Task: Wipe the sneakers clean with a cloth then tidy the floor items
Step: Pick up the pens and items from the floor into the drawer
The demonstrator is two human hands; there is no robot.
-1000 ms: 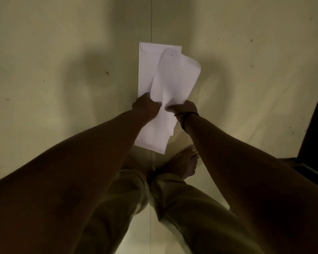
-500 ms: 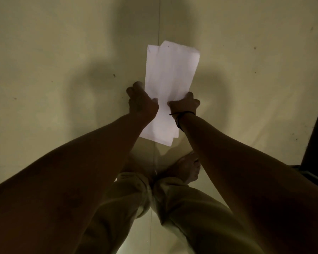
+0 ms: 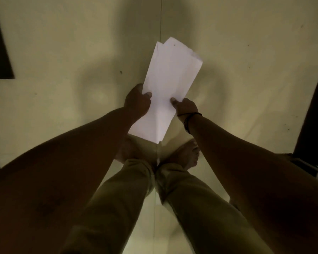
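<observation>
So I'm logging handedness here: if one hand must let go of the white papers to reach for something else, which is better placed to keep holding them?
Probably the left hand: it wraps the edge of the papers, while the right hand pinches only the opposite edge.

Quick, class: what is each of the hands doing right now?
Left hand: closed on the left edge of the white paper sheets.
Right hand: closed on their right edge.
</observation>
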